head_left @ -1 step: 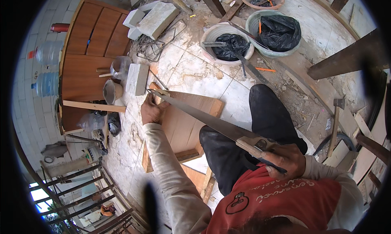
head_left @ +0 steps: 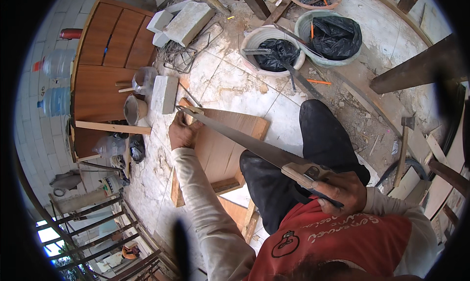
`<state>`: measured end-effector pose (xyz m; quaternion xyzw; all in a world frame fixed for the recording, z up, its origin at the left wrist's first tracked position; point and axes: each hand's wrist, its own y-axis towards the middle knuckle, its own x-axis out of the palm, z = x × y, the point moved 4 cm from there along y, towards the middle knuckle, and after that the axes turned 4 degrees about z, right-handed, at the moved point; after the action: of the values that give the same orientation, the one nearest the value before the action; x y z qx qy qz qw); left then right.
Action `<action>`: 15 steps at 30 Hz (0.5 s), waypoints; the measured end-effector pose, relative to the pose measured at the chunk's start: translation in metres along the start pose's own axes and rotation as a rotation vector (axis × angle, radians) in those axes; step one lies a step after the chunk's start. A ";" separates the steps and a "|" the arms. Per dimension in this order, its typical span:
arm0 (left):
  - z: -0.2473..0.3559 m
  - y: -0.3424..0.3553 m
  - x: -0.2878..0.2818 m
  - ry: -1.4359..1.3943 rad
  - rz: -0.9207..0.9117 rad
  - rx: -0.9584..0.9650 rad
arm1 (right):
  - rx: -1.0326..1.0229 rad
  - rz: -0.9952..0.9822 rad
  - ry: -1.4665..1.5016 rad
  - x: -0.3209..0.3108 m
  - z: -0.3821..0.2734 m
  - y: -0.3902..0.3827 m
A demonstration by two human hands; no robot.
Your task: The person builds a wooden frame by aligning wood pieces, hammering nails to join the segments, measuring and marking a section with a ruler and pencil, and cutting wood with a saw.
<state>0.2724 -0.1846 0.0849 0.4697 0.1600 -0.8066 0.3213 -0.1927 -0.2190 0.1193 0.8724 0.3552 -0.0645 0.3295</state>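
My right hand (head_left: 345,192) is closed round the handle of a hand saw (head_left: 254,145). The long blade slants up to the left across a wooden panel with framed edges (head_left: 220,136), which lies on the floor by my knees. My left hand (head_left: 184,133) is closed on a small wooden block (head_left: 192,114) at the panel's far left corner. There the narrow end of the blade lies against the block, close to my fingers. Part of the block is hidden by the blade and hand.
A grey block (head_left: 164,95) stands just beyond my left hand. Pails lined with black plastic (head_left: 338,36) and a second pail (head_left: 249,41) holding tools stand ahead. A hatchet (head_left: 403,149) is at the right. A brown cabinet (head_left: 105,92) is at the left.
The saw and my right hand have shifted very slightly to the left. My left hand stays at the block.
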 end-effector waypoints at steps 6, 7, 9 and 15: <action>0.014 -0.015 -0.002 0.052 -0.051 -0.116 | 0.014 0.029 0.029 0.100 0.043 0.070; 0.015 -0.014 -0.003 -0.009 -0.058 -0.121 | 0.023 0.033 0.024 0.100 0.045 0.064; 0.015 -0.009 -0.004 -0.117 -0.074 -0.111 | 0.078 -0.002 0.014 0.073 0.037 0.031; 0.007 0.002 0.000 -0.174 -0.130 -0.099 | -0.044 0.122 0.035 0.018 0.015 0.018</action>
<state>0.2694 -0.1895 0.0885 0.3700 0.2010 -0.8546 0.3039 -0.1653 -0.2269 0.1111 0.8860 0.3085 -0.0212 0.3456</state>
